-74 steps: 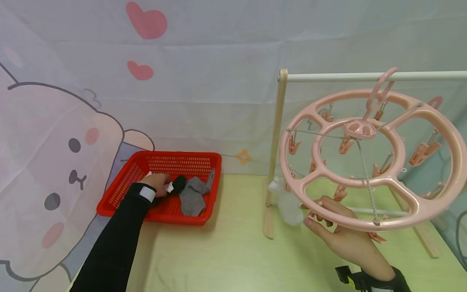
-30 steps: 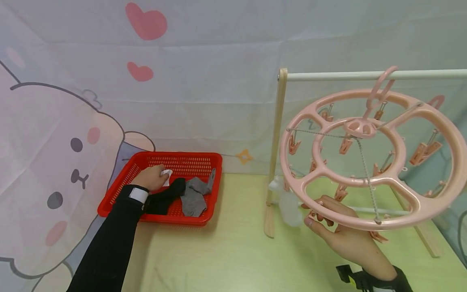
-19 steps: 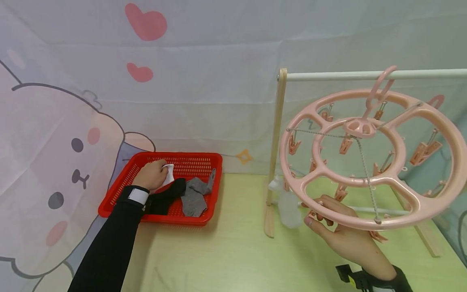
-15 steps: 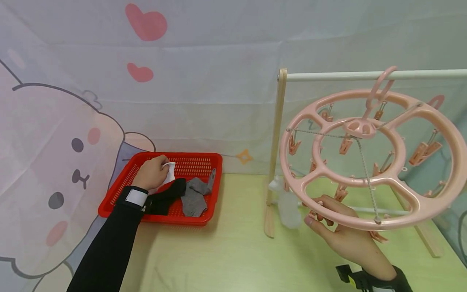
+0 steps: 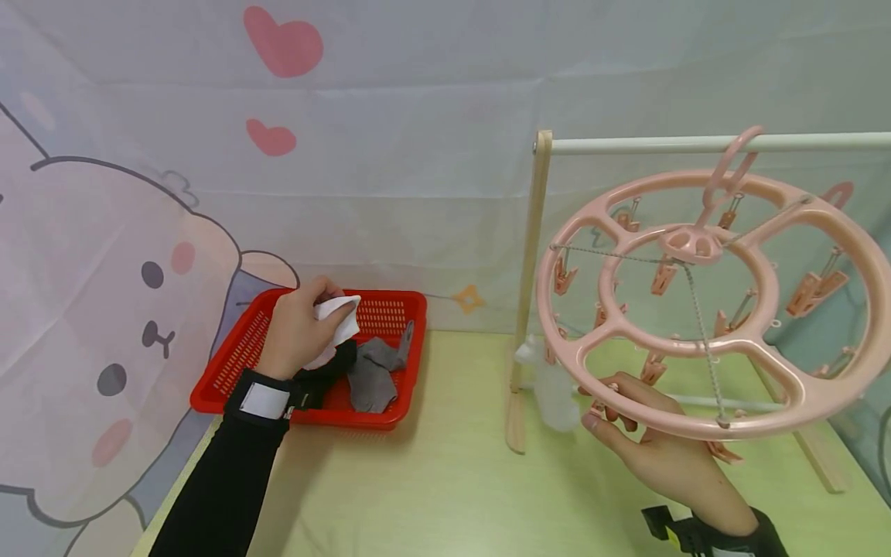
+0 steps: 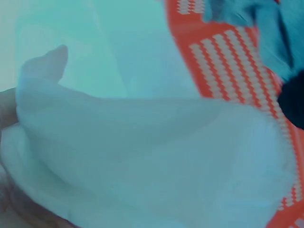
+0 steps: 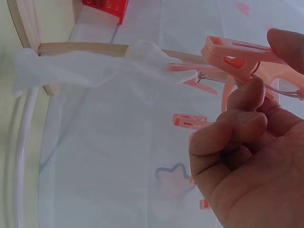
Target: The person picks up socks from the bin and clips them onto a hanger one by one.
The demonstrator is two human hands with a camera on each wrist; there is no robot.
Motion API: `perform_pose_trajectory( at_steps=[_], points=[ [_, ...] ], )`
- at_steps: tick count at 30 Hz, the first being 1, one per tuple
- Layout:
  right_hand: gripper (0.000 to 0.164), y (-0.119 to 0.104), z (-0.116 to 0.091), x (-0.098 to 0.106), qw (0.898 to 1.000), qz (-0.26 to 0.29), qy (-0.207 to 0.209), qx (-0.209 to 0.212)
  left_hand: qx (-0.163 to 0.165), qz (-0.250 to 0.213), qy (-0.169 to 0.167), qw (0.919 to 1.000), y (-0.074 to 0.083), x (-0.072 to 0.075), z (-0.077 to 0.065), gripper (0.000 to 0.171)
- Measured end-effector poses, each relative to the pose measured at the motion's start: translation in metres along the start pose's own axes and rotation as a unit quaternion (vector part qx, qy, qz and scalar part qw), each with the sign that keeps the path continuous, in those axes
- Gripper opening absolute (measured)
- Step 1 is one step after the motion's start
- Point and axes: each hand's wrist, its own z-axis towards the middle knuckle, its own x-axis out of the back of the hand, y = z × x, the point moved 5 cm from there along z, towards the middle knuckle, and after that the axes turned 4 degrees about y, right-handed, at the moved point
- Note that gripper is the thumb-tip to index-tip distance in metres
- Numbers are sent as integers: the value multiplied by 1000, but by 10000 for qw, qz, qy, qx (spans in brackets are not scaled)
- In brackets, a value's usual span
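Note:
My left hand pinches a white sock above the left part of the red basket. Close up in the left wrist view, the sock's pale cloth covers much of the picture. Below it in the basket lie a black sock and a grey sock. At the front rim of a round pink clip hanger, my right hand pinches a pink clothespin between thumb and fingers. Nothing shows in the clothespin's jaws.
A white sock hangs from a neighbouring clothespin. The hanger is hooked over the white bar of a wooden-legged rack. More clothespins dangle around the rings. A printed curtain stands behind the pale table.
My left hand has let the black sock be, gripped the white sock and lifted it up and slightly right out of the basket. The right hand stays at the hanger rim.

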Motion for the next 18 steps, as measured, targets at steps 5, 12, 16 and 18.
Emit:
perform_pose_trajectory(
  at_steps=[5,12,16,18],
  points=[
    [41,-2,1,1,10000,-33,66,16,-241,-497,579,9968,28,3,-7,19],
    [41,-1,2,0,9999,54,76,45,-246,-1028,802,9912,65,-7,-22,19],
    [42,-1,2,0,9999,62,66,108,-406,-1395,757,9865,86,-19,-31,20],
    [42,-2,2,0,9999,78,71,132,-505,-1609,728,9830,97,-25,-36,22]
  ],
)
